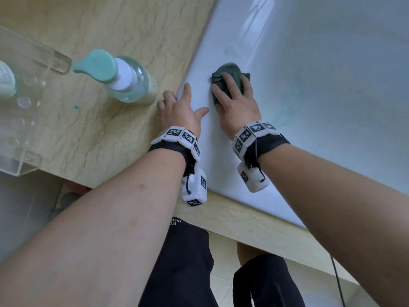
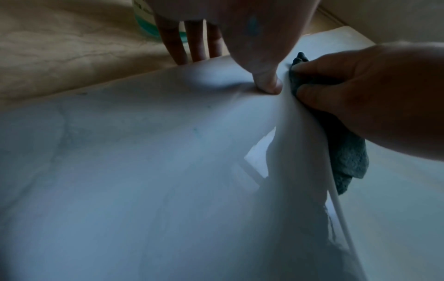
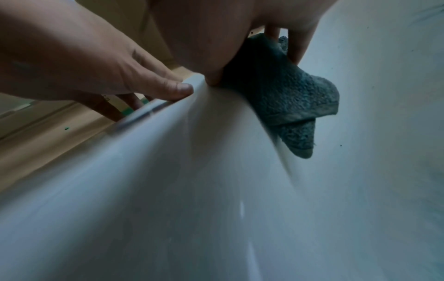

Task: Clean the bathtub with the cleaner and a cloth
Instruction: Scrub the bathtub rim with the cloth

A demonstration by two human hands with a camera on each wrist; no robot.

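A dark green cloth (image 1: 228,73) lies bunched against the white bathtub (image 1: 321,63), just inside its rounded rim (image 1: 199,89). My right hand (image 1: 234,100) presses on the cloth with fingers spread over it and the thumb at its near edge; the cloth (image 3: 283,91) hangs below the palm in the right wrist view. My left hand (image 1: 179,109) rests flat on the rim with straight fingers, holding nothing. The cleaner bottle (image 1: 124,78), clear with a mint pump head, stands on the beige ledge to the left. Faint green streaks show on the tub wall (image 1: 285,120).
The marble-patterned ledge (image 1: 88,134) runs along the tub's left and near sides. A clear acrylic rack (image 1: 26,107) sits at the ledge's left end. A small green drop (image 1: 76,106) lies on the ledge. My dark-clothed legs (image 1: 188,262) stand below on tiled floor.
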